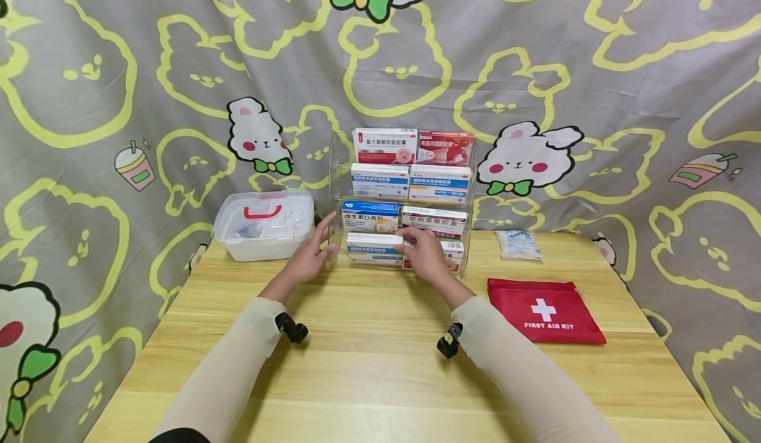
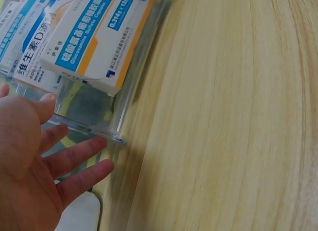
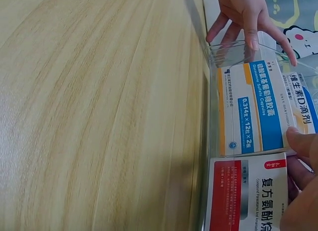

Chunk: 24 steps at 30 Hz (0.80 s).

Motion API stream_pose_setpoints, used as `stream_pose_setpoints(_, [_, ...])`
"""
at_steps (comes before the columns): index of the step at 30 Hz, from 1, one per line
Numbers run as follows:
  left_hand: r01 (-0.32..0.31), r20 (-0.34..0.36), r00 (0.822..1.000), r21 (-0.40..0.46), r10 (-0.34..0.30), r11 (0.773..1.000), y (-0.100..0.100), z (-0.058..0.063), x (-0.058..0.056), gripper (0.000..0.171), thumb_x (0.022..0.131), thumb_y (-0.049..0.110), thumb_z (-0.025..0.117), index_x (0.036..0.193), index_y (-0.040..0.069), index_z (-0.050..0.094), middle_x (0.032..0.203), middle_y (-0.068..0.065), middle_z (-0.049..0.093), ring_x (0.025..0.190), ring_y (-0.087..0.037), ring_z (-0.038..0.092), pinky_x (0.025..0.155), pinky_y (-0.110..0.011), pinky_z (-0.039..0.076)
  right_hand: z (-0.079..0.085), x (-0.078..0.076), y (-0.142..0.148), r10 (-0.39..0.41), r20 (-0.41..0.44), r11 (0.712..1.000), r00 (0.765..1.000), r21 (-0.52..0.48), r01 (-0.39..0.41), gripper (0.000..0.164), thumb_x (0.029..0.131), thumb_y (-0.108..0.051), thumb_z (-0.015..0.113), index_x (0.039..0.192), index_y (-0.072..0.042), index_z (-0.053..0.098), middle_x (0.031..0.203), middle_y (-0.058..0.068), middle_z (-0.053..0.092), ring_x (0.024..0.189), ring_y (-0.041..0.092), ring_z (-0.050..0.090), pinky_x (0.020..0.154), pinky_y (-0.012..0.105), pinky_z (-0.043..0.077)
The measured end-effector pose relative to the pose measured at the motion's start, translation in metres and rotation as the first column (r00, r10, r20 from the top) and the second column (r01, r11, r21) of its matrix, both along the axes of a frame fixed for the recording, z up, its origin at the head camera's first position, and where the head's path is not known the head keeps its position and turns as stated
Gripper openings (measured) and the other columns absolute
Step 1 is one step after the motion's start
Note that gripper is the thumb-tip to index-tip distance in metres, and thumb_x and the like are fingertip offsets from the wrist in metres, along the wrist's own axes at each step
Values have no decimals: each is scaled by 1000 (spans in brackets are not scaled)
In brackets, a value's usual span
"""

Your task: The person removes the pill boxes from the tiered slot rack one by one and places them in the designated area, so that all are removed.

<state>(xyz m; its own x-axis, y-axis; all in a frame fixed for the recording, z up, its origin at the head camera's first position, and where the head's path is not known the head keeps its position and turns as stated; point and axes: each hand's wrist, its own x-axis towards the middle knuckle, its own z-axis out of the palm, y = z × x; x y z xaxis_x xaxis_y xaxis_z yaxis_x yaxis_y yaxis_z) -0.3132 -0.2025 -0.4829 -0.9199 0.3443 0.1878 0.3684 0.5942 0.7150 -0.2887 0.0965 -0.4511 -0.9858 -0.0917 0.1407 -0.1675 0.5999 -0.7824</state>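
Observation:
A clear stepped rack (image 1: 468, 245) stands at the back of the table with medicine boxes in pairs on its tiers. At its lowest tier my right hand (image 1: 426, 256) pinches the right end of a blue-and-white glucosamine capsule box (image 1: 371, 251). Its thumb shows at that box's edge in the right wrist view; the other fingertips are partly hidden. A red-and-white medicine box (image 3: 248, 193) sits beside it, partly covered by the hand in the head view. My left hand (image 1: 307, 256) is spread beside the rack's left side, holding nothing. Behind is a vitamin D drops box (image 1: 370, 216).
Left of the rack stands a lidded translucent container (image 1: 264, 232) with a red handle. On the right lie a small clear packet (image 1: 519, 245) and a red first aid pouch (image 1: 547, 314). A patterned curtain (image 1: 392, 53) hangs behind the table (image 1: 368, 364).

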Motion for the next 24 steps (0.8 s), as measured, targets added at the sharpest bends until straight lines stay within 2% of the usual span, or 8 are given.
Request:
stream_pose_setpoints(9, [-2,20,1000,12,2,1000,1,3,2,76,109,14,52,166,38,7,165,-25,28,142,-45,45,104,-66,44,-1,1,2,23,-5,999,1000,-48,-23,26,98,-20,74,124,-18,72,124,5,69,120,27,60,102,49,48])
stream_pose_setpoints(16, [18,8,1000,23,-18,1000,1,4,2,76,109,9,51,167,31,6,169,-22,20,142,-46,44,94,-60,51,0,3,3,35,0,994,999,-100,-35,29,100,-20,71,128,-16,69,131,6,67,123,26,61,103,48,49])
stream_pose_setpoints(21, [18,5,1000,24,-18,1000,1,4,2,77,109,8,51,167,31,7,169,-22,20,142,-46,45,94,-59,51,2,3,2,31,-14,993,999,-110,-32,28,100,-19,71,128,-16,70,125,6,68,117,25,63,99,46,52])
stream_pose_setpoints(24, [13,12,1000,24,-13,1000,1,4,2,77,109,9,51,166,33,7,166,-24,26,140,-46,48,82,-51,55,3,3,1,23,-25,993,999,-118,-26,27,99,-18,72,126,-16,70,121,5,69,113,25,63,97,45,52])
